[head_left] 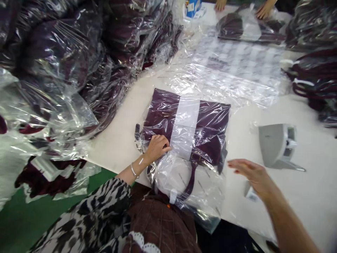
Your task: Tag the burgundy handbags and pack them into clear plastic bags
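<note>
A dark maroon handbag lies flat on the table inside a clear plastic bag. A white paper band runs around its middle. Its strap handle points toward me, under the loose plastic near the table's front edge. My left hand presses on the lower left of the wrapped handbag, fingers curled onto the plastic beside the white band. To the right of the handbag, my right hand is held above the table, holding nothing, with fingers stretched out to the left and somewhat blurred.
Right of the handbag stands a grey tape dispenser, with a small whitish item nearer me. Plastic sheets cover the table's far part. Piles of wrapped bags rise at left; more lie at right. Another person's hands touch a wrapped bag.
</note>
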### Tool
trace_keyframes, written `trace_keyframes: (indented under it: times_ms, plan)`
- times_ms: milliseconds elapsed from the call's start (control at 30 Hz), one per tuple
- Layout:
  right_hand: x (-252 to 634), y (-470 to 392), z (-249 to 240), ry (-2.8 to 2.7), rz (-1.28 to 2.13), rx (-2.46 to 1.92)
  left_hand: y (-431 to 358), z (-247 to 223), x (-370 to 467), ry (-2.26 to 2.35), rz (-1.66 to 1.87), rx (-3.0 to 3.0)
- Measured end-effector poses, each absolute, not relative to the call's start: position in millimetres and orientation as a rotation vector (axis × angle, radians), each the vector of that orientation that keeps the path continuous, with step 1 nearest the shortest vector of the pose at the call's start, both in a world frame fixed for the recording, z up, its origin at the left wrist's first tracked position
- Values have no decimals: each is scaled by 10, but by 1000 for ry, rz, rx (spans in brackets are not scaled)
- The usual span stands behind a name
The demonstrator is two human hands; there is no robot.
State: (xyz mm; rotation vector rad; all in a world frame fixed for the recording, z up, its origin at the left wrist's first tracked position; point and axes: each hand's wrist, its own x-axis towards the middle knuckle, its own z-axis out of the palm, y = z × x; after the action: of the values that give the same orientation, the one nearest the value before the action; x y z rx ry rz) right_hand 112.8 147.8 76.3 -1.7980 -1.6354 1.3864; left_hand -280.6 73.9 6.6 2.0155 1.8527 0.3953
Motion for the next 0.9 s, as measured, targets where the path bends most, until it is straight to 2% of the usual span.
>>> trace_keyframes:
  times_ms: [33,100,233,400,733,900]
  plan:
    - [670,1446,783,-1653,1634,-1746,734,60,-2808,1853,404,2017]
    - [-123,1375,748,-1690,1841,-1628,722,51,-2812,1853,420,2023]
    - [-910,1328,470,-2022,1602,-1831,702,25,-2826,1843,444,2039]
    - [-1036,1459,257,-2339,1322,-1980,684,-41,-2864,1812,468,2065]
    - [-1163,1651,332,-2718,821,-2258,666,-117,-2939,1739,492,2139]
    - [-1126,1661,377,-2833,806,-2220,652,89,-2870,1705,492,2156]
